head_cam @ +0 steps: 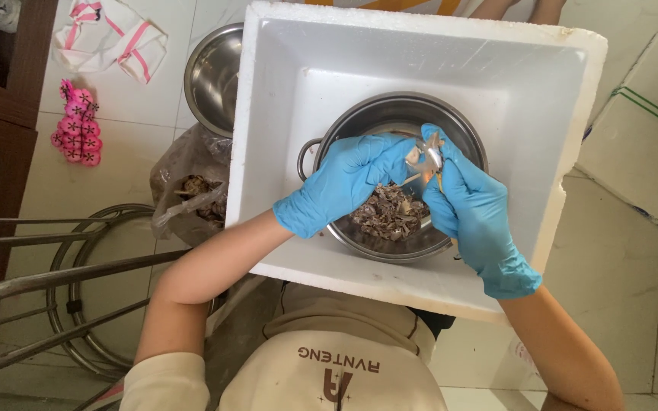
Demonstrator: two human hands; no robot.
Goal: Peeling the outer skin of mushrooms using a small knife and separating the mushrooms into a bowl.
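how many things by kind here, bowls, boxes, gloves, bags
steel bowls: 2, one in the foam box, one on the floor
white foam box: 1
cardboard box: 1
blue gloves: 2, left hand, right hand
plastic bag of scraps: 1
total: 7

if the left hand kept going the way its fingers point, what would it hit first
The left hand points right, across the steel pot, at the small pale piece pinched between both hands. It would meet that piece first, then the right hand just behind it. Depth is hard to judge.
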